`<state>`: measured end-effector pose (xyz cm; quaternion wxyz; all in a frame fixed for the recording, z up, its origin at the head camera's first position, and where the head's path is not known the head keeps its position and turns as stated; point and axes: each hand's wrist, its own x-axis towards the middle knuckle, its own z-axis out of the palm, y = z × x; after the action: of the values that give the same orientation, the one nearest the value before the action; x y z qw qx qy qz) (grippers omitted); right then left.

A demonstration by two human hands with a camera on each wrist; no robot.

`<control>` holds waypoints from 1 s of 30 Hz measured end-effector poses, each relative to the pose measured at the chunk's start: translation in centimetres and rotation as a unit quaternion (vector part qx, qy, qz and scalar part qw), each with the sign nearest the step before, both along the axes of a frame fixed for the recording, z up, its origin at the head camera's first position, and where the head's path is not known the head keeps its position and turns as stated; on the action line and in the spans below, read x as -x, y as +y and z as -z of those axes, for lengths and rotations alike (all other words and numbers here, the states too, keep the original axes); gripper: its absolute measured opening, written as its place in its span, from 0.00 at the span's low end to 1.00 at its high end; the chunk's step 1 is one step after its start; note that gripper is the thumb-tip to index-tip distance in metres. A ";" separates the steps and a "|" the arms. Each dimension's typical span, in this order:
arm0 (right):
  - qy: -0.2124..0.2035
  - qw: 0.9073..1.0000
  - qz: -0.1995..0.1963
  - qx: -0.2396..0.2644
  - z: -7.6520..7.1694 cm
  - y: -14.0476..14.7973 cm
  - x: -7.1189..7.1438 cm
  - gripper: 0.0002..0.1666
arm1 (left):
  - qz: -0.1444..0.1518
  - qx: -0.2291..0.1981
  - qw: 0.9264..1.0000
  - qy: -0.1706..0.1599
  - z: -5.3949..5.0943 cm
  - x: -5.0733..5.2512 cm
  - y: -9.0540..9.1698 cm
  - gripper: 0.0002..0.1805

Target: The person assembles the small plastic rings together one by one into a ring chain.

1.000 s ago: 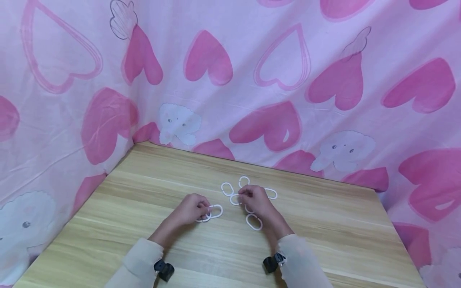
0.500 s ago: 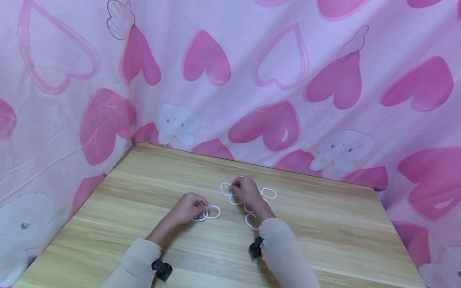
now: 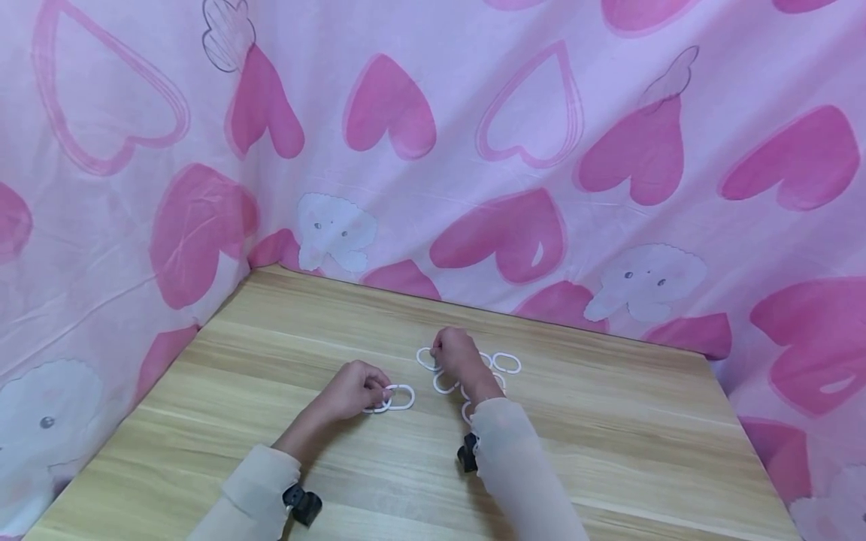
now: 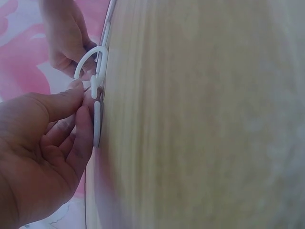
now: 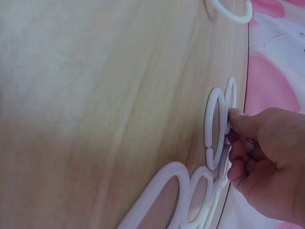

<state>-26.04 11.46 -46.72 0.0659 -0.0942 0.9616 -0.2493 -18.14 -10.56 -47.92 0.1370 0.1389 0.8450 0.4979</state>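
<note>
In the head view my left hand (image 3: 355,391) pinches white plastic oval links. One link (image 3: 413,397) sticks out to the right of the fingertips, and a second link (image 3: 380,410) hooks through it below. The left wrist view shows the upper link (image 4: 104,62) raised off the table at the thumb tip. My right hand (image 3: 460,357) is farther back on the table, its thumb and fingertips pinching the edge of a white link (image 5: 231,78) at the left of a loose group. Another link (image 5: 208,124) lies flat beside those fingertips. The right hand and wrist hide part of the group.
More white oval links, such as one at the right (image 3: 517,362), lie around the right hand on the wooden table (image 3: 609,436). A pink heart-print curtain (image 3: 501,233) rises along the table's back and left edges.
My right hand has moved left and farther back, from the middle of the links to the leftmost one. The left hand holds its joined links in nearly the same spot.
</note>
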 end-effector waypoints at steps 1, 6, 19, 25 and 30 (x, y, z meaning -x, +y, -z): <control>0.000 1.000 -0.004 -0.005 -0.1 -0.1 -0.1 0.07 | -0.001 0.002 1.000 -0.002 0.0 0.0 0.0 0.04; 0.009 1.000 -0.016 -0.012 -0.2 0.0 -0.5 0.07 | 0.000 0.005 1.000 -0.002 0.0 0.1 0.2 0.04; 0.006 0.985 -0.036 0.167 -0.3 0.8 -1.9 0.08 | -0.012 0.010 1.000 -0.017 -0.3 -0.1 0.4 0.04; -0.068 0.961 -0.028 0.268 -0.8 0.4 -3.7 0.12 | -0.012 0.008 1.000 -0.007 -0.2 0.0 0.3 0.04; -0.073 0.956 -0.037 0.282 -0.7 -0.2 -4.9 0.12 | -0.015 0.001 1.000 -0.007 0.0 0.1 0.3 0.04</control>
<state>-21.11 11.26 -46.01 0.1161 -0.1258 0.8407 -0.5138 -18.23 -10.28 -47.89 0.1357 0.1229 0.8464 0.5000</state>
